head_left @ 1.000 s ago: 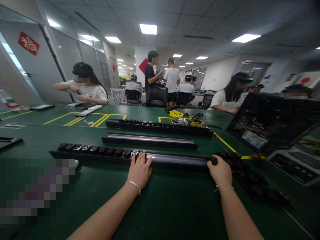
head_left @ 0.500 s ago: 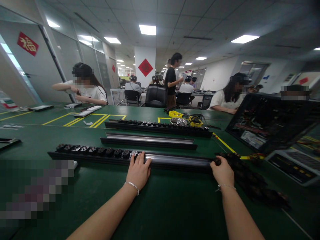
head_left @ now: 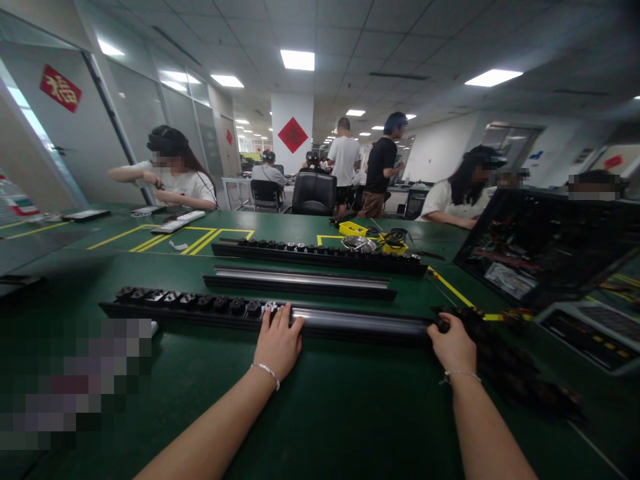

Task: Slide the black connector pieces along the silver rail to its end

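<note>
A long black channel rail (head_left: 360, 327) lies across the green table in front of me. Black socket modules (head_left: 187, 301) sit in a row along its left half, while its right half shows a bare metallic strip. My left hand (head_left: 279, 340) lies over the rail at the row's right end, fingers stretched and apart, touching the last module. At the rail's right end, my right hand (head_left: 454, 343) pinches a small black socket module (head_left: 443, 325) between thumb and fingers; much of it is hidden. Beside that hand is a dark pile of similar modules (head_left: 530, 380).
Two more rails lie beyond: a bare one (head_left: 300, 283) and one filled with modules (head_left: 320, 253). An open black case (head_left: 545, 247) and a grey device (head_left: 590, 337) stand right. Yellow trays (head_left: 353, 229) are farther back. Co-workers sit across the table.
My right hand shifts very slightly to the right, still pinching the module. My left hand stays on the rail. In the background, a standing person in black has moved right.
</note>
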`<state>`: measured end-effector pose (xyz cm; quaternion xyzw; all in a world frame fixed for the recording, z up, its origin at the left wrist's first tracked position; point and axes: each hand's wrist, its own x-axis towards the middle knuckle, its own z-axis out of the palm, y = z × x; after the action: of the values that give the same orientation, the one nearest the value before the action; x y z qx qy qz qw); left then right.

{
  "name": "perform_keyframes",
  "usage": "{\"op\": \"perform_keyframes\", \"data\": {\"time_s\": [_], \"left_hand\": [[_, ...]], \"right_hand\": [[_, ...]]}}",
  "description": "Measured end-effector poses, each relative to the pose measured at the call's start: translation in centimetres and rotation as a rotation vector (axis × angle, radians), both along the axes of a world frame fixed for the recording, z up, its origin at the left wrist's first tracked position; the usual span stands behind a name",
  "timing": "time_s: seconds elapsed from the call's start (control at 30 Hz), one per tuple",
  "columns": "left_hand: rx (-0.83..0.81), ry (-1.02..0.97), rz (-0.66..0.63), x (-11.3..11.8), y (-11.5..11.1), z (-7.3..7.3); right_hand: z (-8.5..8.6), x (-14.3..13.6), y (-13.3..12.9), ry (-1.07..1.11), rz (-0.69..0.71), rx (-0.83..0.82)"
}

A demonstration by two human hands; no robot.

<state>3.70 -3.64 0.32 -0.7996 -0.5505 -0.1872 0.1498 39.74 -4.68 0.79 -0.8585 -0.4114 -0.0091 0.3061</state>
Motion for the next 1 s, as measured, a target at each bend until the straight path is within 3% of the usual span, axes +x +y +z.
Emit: {"op": "perform_keyframes", "data": {"time_s": [0.33,0.6,1.0], "left_hand": [[0.007,0.02,0.009,0.0,0.0,0.0],[0.031,0.001,0.012,0.0,0.1,-0.3],[0.035,-0.016,0.008,0.1,0.1,-0.2]], "right_hand": [[0.4,0.9,-0.3,0.069,-0.056,-0.03],[-0.6,3.1,-0.1,0.09,0.097,0.096],[-0.2,3.2,0.3,0.15,0.098,0.065]]}}
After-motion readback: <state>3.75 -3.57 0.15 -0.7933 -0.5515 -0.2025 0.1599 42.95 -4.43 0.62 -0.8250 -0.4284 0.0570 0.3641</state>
